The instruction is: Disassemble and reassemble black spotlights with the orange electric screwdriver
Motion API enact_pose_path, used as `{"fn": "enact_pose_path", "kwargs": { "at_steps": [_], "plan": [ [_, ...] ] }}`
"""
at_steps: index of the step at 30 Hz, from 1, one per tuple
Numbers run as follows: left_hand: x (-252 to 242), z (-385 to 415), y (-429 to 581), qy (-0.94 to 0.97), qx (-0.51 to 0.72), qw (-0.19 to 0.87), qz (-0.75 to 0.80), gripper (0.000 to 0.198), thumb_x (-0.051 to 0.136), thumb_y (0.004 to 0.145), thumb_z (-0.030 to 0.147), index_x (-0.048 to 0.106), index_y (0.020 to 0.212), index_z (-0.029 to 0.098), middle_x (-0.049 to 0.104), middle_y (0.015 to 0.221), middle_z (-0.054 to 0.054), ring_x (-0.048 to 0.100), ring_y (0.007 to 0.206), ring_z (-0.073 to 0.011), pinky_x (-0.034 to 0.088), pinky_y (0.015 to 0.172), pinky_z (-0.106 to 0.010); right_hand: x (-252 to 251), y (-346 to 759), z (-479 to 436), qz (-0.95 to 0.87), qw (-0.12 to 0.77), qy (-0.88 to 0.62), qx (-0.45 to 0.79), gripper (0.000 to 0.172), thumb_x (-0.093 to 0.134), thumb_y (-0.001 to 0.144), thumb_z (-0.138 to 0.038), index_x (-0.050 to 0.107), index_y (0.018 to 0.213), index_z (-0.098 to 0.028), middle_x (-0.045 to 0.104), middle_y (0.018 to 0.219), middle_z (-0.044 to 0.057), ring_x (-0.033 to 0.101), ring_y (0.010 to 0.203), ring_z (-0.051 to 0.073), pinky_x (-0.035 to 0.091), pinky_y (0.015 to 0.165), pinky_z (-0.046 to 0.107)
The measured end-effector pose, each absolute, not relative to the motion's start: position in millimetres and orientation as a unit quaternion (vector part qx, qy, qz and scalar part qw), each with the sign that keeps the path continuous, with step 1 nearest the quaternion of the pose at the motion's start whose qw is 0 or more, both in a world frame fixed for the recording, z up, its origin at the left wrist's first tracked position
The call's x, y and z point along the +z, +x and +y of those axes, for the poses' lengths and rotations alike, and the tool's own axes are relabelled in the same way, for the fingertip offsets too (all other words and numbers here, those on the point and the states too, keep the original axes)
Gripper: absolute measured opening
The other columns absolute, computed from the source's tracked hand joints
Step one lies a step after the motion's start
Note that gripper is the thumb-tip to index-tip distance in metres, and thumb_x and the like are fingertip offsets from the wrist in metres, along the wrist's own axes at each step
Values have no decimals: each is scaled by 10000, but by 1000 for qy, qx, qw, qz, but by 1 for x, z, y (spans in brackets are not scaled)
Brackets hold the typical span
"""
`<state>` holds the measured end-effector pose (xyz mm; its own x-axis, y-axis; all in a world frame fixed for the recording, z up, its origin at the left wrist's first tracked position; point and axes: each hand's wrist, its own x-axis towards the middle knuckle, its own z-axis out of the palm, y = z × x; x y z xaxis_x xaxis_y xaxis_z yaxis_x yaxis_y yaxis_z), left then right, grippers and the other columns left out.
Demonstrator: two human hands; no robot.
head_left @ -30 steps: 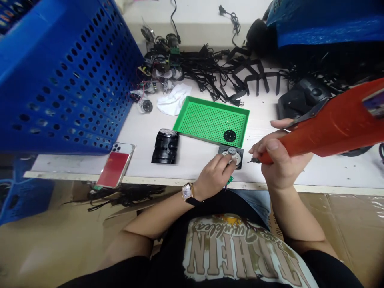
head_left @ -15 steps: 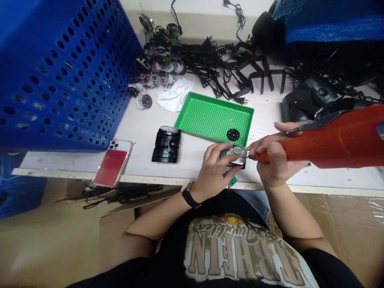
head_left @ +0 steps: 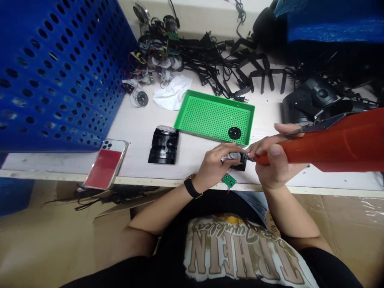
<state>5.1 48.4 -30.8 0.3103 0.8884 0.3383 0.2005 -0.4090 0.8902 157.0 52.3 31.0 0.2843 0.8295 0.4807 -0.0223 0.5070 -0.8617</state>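
Observation:
My left hand is shut on a small round motor unit, which sits on a dark plastic mount. My right hand grips a red-orange electric screwdriver, and its thin metal tip meets the unit from the right. A small green circuit board hangs just below the unit on thin wires, over the table's front edge. The fingers hide part of the unit, so the exact contact point of the tip is hidden.
A green perforated tray holds a black disc. A black housing, a phone, a white cloth, a blue perforated crate and tangled black cables surround the work area.
The motor unit has risen from the table into my left hand. The screwdriver tip has closed onto it, and the green board now shows below. The view has shifted slightly.

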Motion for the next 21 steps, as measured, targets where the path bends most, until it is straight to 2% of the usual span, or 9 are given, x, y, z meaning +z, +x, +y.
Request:
{"fn": "enact_pose_path", "kwargs": {
  "at_steps": [3,10,16,21],
  "plan": [
    [-32,49,7,662,446,447,404,238,819,920,227,766,1151,208,827,1194,-89,701,1345,-273,569,1151,-465,35,157,52,-510,718,-370,296,283,783,904,-471,682,1146,-363,549,605,-85,496,418,147,506,444,337],
    [-33,54,12,746,406,376,370,213,707,979,130,751,1161,231,826,1183,-49,655,1398,-269,514,1184,-508,34,155,52,-520,705,-397,273,268,756,912,-517,661,1114,-368,526,586,-86,468,396,154,480,428,337],
    [-31,66,6,781,389,371,319,163,722,994,233,758,1152,223,813,1141,-56,713,1146,-231,555,1048,-437,28,155,50,-504,722,-371,295,254,781,897,-443,677,1098,-328,547,588,-98,496,404,130,513,435,303],
    [-29,59,4,767,402,341,365,202,731,996,363,773,1140,228,812,1126,-63,706,1101,-232,545,1016,-423,19,159,47,-515,689,-412,299,303,736,906,-502,633,1141,-341,516,574,-86,493,406,156,538,462,352]
  ]
}}
